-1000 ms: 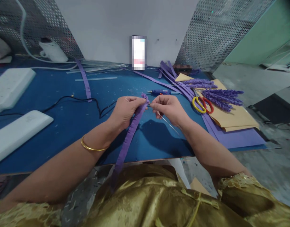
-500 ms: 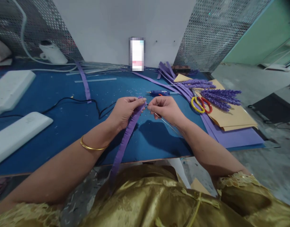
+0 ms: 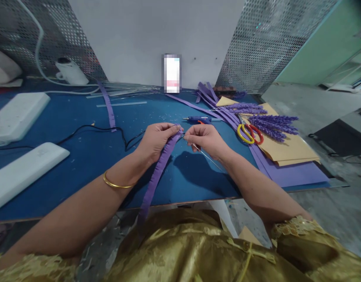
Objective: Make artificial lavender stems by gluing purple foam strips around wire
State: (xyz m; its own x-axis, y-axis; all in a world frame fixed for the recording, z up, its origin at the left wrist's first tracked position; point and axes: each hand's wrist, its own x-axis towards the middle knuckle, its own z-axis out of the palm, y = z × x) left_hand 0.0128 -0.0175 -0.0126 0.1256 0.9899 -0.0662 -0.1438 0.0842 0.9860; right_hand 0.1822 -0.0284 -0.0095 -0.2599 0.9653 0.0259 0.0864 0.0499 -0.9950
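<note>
My left hand (image 3: 160, 139) pinches the upper end of a fringed purple paper strip (image 3: 159, 168), which hangs down over the table's front edge toward my lap. Close beside it, my right hand (image 3: 204, 139) is closed on a thin wire (image 3: 209, 157) that slants down to the right. The wire's tip lies near the strip's top end; whether the two touch is too small to tell. Just behind my hands lies a blue glue gun (image 3: 198, 119). To the right are scissors (image 3: 251, 134) with yellow and red handles.
Purple lavender-like stems (image 3: 274, 124) lie on tan sheets (image 3: 294, 150) over purple paper (image 3: 303, 173) at right. Another fringed strip (image 3: 107, 105) and a black cord (image 3: 80, 128) are at left, near white blocks (image 3: 30, 172). A phone (image 3: 172, 74) leans on the back panel.
The view has tilted slightly, so the table sits a little lower in the picture. Both hands keep their hold on the strip and the wire, with barely any shift between them.
</note>
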